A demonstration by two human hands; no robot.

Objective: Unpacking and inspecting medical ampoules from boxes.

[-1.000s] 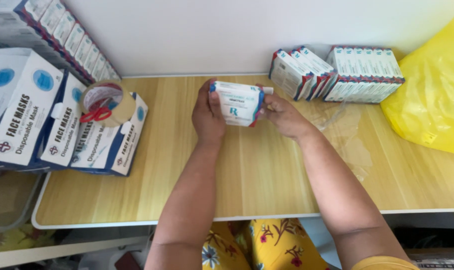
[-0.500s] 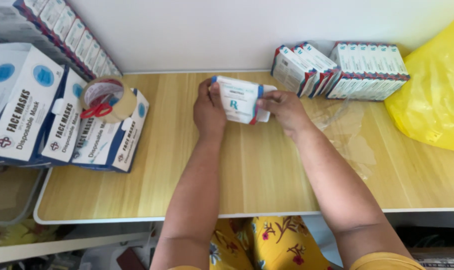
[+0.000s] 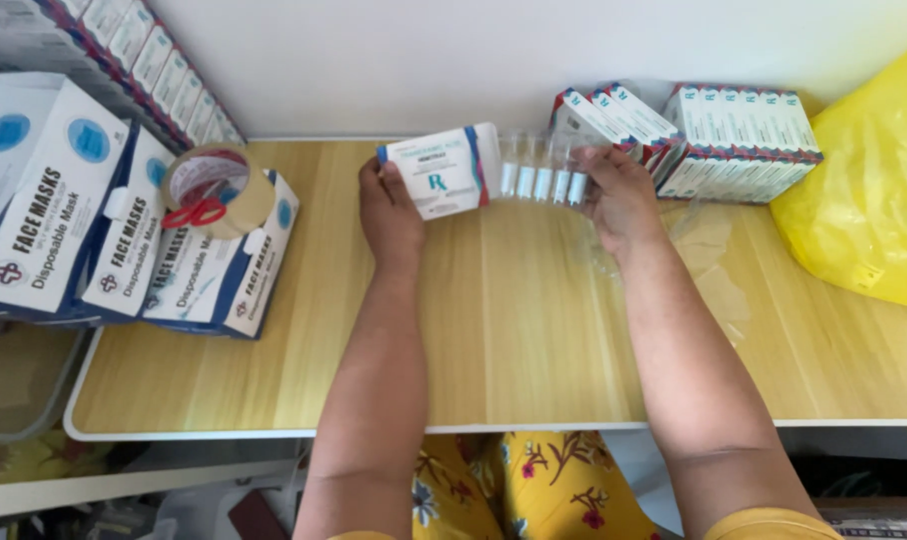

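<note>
We see both hands raised over the pale wooden bench (image 3: 534, 330), toward its far edge. The left hand (image 3: 392, 212) has its fingers (image 3: 386, 170) wrapped around the left end of a small white cardboard medicine box with blue and red edging (image 3: 440, 172), held level above the bench. The right hand (image 3: 622, 200) pinches, with fingers (image 3: 592, 158) closed, the right end of a clear plastic tray of small glass ampoules (image 3: 542, 170). The tray sticks out of the open right end of the box; how much of it sits inside we cannot tell.

Just beyond the right hand, we note a row of matching white medicine boxes (image 3: 742, 135) standing against the wall, some leaning. A crumpled clear plastic wrapper (image 3: 709, 260) lies on the bench beside the right forearm. A yellow plastic bag (image 3: 864, 210) fills the right edge.

At the left, flat blue-and-white cartons of disposable face masks (image 3: 84, 220) lie overlapping. On them rests a roll of tan packing tape (image 3: 214, 190), with red-handled scissors (image 3: 196, 213) lying in its hollow.
</note>
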